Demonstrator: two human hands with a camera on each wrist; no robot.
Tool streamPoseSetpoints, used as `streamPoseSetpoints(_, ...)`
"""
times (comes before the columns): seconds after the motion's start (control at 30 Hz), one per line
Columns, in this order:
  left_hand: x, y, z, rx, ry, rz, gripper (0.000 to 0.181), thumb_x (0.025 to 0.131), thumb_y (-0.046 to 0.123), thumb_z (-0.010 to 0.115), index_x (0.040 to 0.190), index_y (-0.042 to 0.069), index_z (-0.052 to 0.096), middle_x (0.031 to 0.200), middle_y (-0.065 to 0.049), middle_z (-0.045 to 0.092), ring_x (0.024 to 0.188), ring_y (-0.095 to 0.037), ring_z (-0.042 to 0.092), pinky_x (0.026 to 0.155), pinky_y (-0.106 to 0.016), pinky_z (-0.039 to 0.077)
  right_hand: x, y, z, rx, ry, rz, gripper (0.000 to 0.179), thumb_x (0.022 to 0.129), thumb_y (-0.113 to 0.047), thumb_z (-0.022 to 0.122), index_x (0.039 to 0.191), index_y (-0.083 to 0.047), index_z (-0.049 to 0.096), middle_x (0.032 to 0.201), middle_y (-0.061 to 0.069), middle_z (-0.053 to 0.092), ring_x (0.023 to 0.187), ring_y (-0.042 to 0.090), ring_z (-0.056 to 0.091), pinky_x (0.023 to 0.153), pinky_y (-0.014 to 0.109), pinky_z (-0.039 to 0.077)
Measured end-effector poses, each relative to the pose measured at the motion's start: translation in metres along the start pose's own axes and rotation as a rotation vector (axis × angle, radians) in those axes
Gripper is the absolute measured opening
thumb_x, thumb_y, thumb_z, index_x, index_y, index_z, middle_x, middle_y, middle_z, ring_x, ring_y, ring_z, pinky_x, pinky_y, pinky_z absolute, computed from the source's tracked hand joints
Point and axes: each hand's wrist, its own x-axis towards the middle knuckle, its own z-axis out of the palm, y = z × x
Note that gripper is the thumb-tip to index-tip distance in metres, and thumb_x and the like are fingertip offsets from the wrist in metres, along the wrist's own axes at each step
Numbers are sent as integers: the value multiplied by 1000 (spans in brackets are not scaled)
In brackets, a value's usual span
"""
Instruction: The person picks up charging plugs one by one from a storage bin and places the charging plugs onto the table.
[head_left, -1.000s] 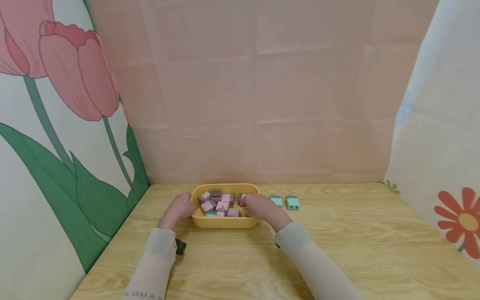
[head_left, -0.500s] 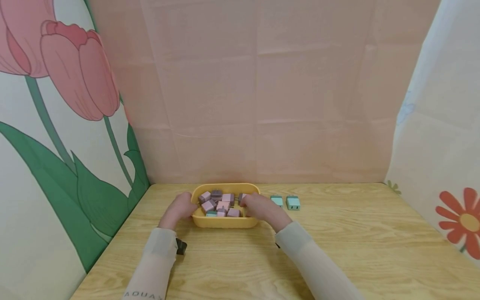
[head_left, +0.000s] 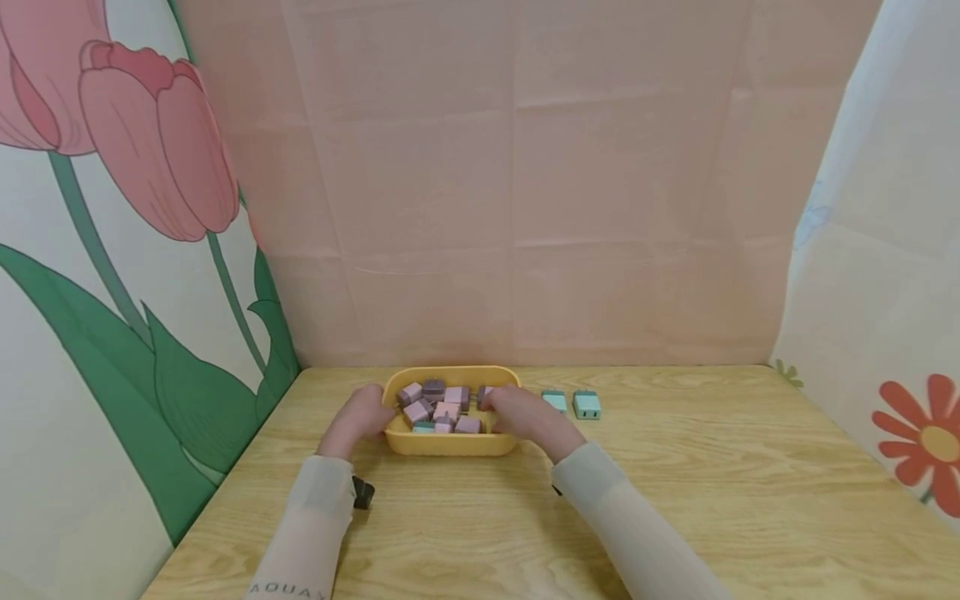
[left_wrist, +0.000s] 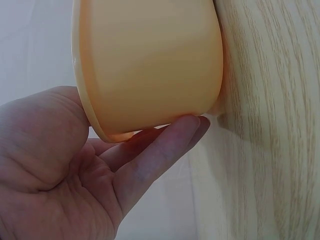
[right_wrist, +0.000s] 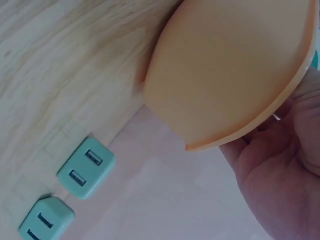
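Note:
A yellow plastic basket (head_left: pixel 450 445) stands on the table near the back edge, holding several pink-and-purple USB charger plugs (head_left: pixel 417 412) and a partly hidden green one (head_left: pixel 423 427). At its left end my left hand (head_left: pixel 362 412) grips the wall; in the left wrist view the thumb side lies at the rim and the fingers (left_wrist: pixel 165 150) press the outside. My right hand (head_left: pixel 525 415) holds the right end, its fingers over the rim beside a purple plug (head_left: pixel 485 393). The right fingertips are hidden behind the basket wall in the right wrist view.
Right of the basket, two mint-green charger plugs (head_left: pixel 587 405) sit side by side on the wooden table (head_left: pixel 675 500), partly behind the right hand in the head view. A pink sheet (head_left: pixel 525 208) hangs along the back; a tulip-print panel (head_left: pixel 150 292) borders the left.

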Motion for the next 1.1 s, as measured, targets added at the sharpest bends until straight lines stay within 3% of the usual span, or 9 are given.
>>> streamPoseSetpoints(0.17,0,-1,1,-6,-2,-13,21,97,5,63,115,-7,65,93,-13,68,75,-19,67,63,-26,56,2,5,2,2,5,-30,36,92,-4,83,127,-1,77,129,15,79,123,35,75,106,50,60)
streamPoseSetpoints(0.47,0,-2,1,-13,-10,-17,24,97,4,62,118,-8,64,97,-15,70,77,-20,68,65,-28,58,4,9,5,-76,70,-119,36,90,-9,87,124,-2,78,122,13,79,110,29,76,97,45,63)
streamPoseSetpoints(0.83,0,1,-1,-7,-4,-20,23,98,5,62,118,-7,65,96,-15,70,77,-20,68,65,-27,57,5,12,3,-108,116,-188,39,89,-8,88,126,-1,77,127,16,75,114,32,74,100,47,62)
streamPoseSetpoints(1.1,-1,2,0,-8,-10,-26,24,100,6,62,120,-7,65,97,-15,70,78,-20,68,65,-27,56,5,15,4,-94,129,-176,39,89,-8,88,126,-2,77,127,16,75,115,33,74,101,48,62)
